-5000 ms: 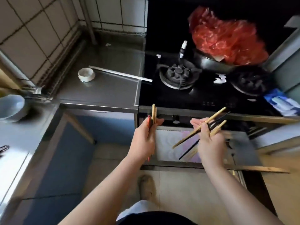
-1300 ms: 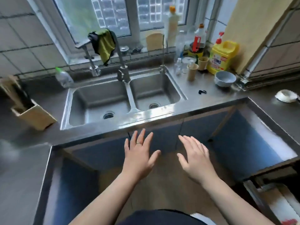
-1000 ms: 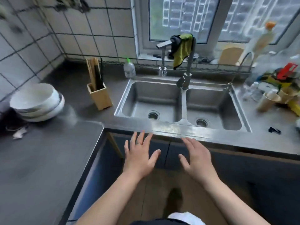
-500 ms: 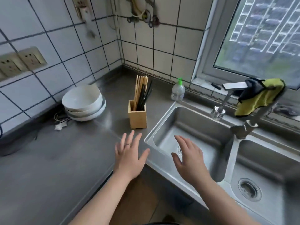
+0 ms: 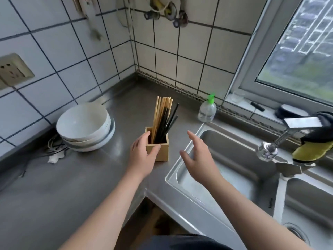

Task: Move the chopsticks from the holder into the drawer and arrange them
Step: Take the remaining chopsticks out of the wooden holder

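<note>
A square wooden holder point(image 5: 162, 150) stands on the steel counter near the sink's left corner. Several chopsticks point(image 5: 163, 116), light wooden and black ones, stand upright in it. My left hand point(image 5: 142, 156) grips the holder's near left side, fingers on its left wall and thumb across its front face. My right hand point(image 5: 198, 157) hovers to the right of the holder over the sink's edge, fingers spread and holding nothing. The drawer is out of view.
A stack of white bowls point(image 5: 84, 127) sits left of the holder. A clear soap bottle with a green pump point(image 5: 207, 110) stands behind the double sink point(image 5: 234, 170). A tap point(image 5: 281, 138) with a yellow cloth point(image 5: 311, 148) reaches over the sink at right.
The view swung from the drawer by the stove, past the sink, to this corner. Both hands, empty since the drawer, moved forward; my left hand now holds the chopstick holder.
</note>
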Tool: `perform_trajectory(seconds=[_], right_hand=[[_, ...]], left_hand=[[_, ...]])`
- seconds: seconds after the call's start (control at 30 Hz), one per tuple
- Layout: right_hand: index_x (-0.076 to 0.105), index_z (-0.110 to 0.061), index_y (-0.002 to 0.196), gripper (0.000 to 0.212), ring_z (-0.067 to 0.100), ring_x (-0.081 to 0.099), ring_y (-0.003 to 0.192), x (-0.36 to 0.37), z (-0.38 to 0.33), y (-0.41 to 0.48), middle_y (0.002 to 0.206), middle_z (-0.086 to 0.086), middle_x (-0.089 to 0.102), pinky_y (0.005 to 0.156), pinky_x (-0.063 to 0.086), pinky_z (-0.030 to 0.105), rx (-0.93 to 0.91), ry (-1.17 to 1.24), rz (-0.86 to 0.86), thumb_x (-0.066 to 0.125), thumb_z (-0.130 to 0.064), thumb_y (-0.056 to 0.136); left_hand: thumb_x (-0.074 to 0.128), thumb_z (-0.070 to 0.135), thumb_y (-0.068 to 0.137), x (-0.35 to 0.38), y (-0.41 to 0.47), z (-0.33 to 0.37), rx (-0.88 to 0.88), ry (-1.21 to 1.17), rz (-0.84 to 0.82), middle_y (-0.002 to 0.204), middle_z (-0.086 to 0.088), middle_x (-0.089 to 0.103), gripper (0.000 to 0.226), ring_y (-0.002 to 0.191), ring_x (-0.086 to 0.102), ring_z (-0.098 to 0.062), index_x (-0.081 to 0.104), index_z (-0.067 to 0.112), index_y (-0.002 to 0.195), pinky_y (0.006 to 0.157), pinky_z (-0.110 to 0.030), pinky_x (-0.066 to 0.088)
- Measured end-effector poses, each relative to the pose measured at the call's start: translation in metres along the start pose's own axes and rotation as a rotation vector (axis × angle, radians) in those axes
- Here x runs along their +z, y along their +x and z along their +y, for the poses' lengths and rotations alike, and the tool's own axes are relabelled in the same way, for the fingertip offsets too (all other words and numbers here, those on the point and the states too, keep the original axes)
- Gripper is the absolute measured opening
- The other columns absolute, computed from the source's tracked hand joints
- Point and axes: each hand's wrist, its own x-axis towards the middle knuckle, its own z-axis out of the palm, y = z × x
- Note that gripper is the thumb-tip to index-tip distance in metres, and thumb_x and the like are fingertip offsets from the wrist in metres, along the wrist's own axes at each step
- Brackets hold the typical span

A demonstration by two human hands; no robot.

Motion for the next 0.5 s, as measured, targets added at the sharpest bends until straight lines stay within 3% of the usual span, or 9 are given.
perform_trajectory(seconds=[0.2, 0.3, 0.37, 0.43, 0.5], right_hand=[[0.02, -0.022, 0.151, 0.071, 0.009, 0.04, 0.132, 0.02, -0.018, 0.065, 0.149, -0.005, 0.04, 0.105, 0.032, 0.025, 0.232, 0.276, 0.058, 0.058, -0.034, 0.093], [0.021, -0.023, 0.151, 0.071, 0.011, 0.039, 0.135, 0.031, -0.023, 0.092, 0.147, -0.005, 0.042, 0.11, 0.035, 0.032, 0.329, 0.4, 0.072, 0.06, -0.035, 0.092], [0.025, -0.022, 0.15, 0.069, 0.011, 0.041, 0.133, 0.037, -0.027, 0.106, 0.144, -0.004, 0.044, 0.11, 0.036, 0.034, 0.385, 0.459, 0.094, 0.06, -0.035, 0.092], [0.032, -0.02, 0.147, 0.062, 0.011, 0.046, 0.126, 0.042, -0.031, 0.117, 0.136, -0.003, 0.049, 0.104, 0.039, 0.029, 0.432, 0.499, 0.121, 0.059, -0.033, 0.093], [0.047, -0.019, 0.137, 0.046, 0.009, 0.057, 0.111, 0.046, -0.034, 0.126, 0.123, -0.004, 0.06, 0.089, 0.043, 0.021, 0.436, 0.552, 0.142, 0.058, -0.027, 0.093]], left_hand=[[0.06, 0.031, 0.095, -0.008, 0.082, 0.0, -0.003, -0.111, -0.083, 0.151, 0.005, 0.04, 0.061, 0.14, 0.034, -0.014, 0.033, 0.025, 0.149, 0.109, -0.029, 0.028], [0.063, 0.027, 0.094, -0.005, 0.111, 0.002, -0.014, -0.162, -0.192, 0.14, 0.011, 0.046, 0.063, 0.129, 0.043, -0.009, 0.033, 0.025, 0.149, 0.107, -0.032, 0.034], [0.064, 0.024, 0.094, -0.003, 0.125, 0.004, -0.01, -0.15, -0.285, 0.13, 0.014, 0.05, 0.059, 0.119, 0.045, -0.004, 0.039, 0.023, 0.146, 0.1, -0.027, 0.036], [0.066, 0.02, 0.093, 0.0, 0.136, 0.005, -0.008, -0.15, -0.357, 0.123, 0.008, 0.059, 0.049, 0.113, 0.055, -0.008, 0.049, 0.018, 0.139, 0.09, -0.021, 0.041], [0.067, 0.016, 0.092, 0.003, 0.145, 0.004, -0.015, -0.167, -0.393, 0.115, 0.003, 0.065, 0.041, 0.109, 0.061, -0.014, 0.056, 0.013, 0.132, 0.083, -0.018, 0.046]])
